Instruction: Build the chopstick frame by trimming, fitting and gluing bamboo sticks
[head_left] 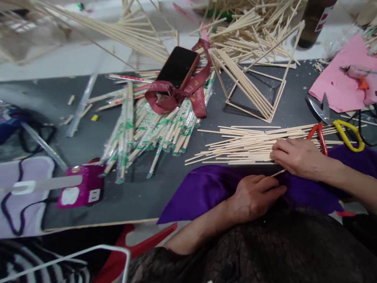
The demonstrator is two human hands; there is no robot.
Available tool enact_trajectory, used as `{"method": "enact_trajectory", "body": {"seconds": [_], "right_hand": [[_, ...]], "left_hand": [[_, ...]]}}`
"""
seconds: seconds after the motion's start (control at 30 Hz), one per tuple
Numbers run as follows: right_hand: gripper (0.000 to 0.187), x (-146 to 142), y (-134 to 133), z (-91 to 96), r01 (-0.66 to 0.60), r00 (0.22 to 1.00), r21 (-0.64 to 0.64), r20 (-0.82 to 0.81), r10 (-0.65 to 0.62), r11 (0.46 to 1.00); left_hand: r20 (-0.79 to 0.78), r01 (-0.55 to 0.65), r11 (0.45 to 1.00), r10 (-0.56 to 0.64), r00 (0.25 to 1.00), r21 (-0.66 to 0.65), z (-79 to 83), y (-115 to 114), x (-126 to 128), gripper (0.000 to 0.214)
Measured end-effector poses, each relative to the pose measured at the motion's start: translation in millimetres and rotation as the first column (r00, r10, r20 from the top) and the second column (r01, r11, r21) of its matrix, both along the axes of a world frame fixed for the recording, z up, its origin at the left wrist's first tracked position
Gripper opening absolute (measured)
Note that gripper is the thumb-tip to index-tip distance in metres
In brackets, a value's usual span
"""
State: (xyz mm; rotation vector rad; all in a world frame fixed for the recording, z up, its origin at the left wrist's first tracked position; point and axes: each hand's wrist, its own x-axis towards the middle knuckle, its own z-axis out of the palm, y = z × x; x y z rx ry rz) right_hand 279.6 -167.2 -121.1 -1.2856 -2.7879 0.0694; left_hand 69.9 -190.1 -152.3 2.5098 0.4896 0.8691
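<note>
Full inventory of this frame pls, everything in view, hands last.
purple cloth: 1, purple, near edge
loose sticks: one pile, pale wood, right of centre
single stick: 1, pale, at purple cloth's top edge
wrapped chopsticks: one heap, green-white wrappers, centre
stick frame: 1, pale wood, behind loose sticks
phone: 1, black, top centre
ribbon: 1, dark red, beside phone
scissors: 1, yellow handles, far right
red-handled tool: 1, red, beside scissors
pink paper: 1 sheet, pink, upper right
bottle: 1, dark, top right
power strip: 1, magenta, left
left hand: 1, on purple cloth, fingers curled
right hand: 1, resting on loose sticks
</note>
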Motion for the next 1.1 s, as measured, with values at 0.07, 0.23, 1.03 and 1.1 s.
{"method": "enact_trajectory", "body": {"seconds": [0.07, 0.23, 1.03, 1.1], "right_hand": [[0.014, -2, -2, -3.9, -0.003, 1.000, -0.011, 0.013, 0.003, 1.000], [0.014, -7, -7, -4.1, -0.013, 0.999, -0.010, 0.035, 0.013, 1.000], [0.022, -3, -2, -1.3, 0.066, 0.996, 0.156, -0.069, -0.056, 0.986], [0.019, -4, -6, 0.6, 0.046, 0.999, 0.142, -0.002, -0.046, 0.989]], "left_hand": [[0.022, 0.003, 1.000, -0.003, 1.000, 0.001, -1.0, -1, 0, 0.016], [0.016, 0.010, 1.000, -0.010, 1.000, 0.004, -2.9, -1, -1, 0.016], [0.048, -0.005, 0.998, 0.008, 0.999, -0.057, -2.9, 1, -2, 0.017], [0.052, -0.007, 0.998, 0.010, 0.999, -0.061, -2.1, 1, -1, 0.017]]}}
